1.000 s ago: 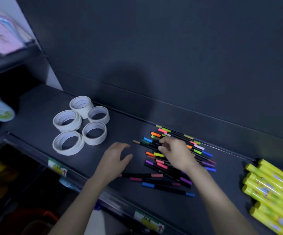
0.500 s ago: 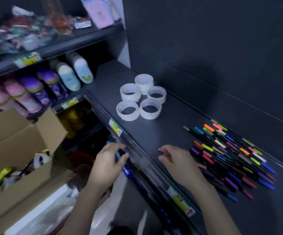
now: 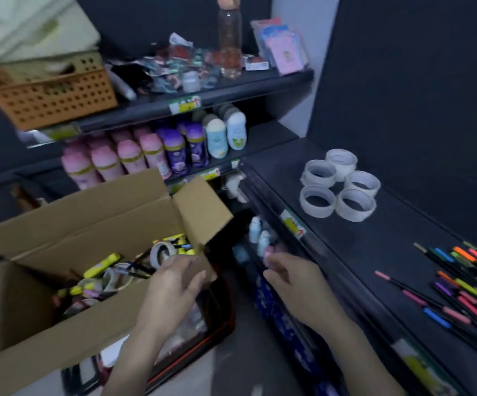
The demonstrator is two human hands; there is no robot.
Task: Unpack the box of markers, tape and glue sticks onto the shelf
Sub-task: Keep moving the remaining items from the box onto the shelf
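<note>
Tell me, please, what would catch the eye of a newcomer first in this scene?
The open cardboard box at lower left comes first, crammed with yellow glue sticks and other supplies, with the left hand at its near corner. Then come five white tape rolls clustered on the dark shelf at right, and the bright markers spread further right.

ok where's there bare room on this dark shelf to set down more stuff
The widest bare patch of the shelf lies between the tape rolls and the markers. A narrower strip runs left of the rolls, by the shelf's end. The marker side is crowded.
</note>
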